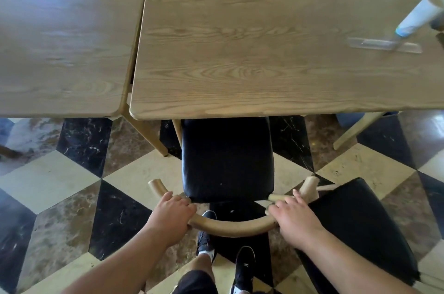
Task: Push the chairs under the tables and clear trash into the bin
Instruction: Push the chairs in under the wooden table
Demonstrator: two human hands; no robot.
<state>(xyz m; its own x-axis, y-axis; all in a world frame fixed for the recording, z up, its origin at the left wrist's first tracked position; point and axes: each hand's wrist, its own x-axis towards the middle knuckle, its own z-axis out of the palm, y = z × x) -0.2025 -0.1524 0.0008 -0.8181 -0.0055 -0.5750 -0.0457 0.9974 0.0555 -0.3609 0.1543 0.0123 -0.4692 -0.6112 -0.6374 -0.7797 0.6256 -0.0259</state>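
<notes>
Both hands grip the curved back rail of a chair [227, 159]: left hand [171, 213] and right hand [295, 215] at opposite ends. Ahead of them, its black seat sits partly under the table [264, 53].

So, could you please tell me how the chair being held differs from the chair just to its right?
The held chair faces the table, seat partly under it; the right chair sits angled, clear of it. Both hands, left and right, grip the first; nothing touches the second. Both have black seats.
</notes>
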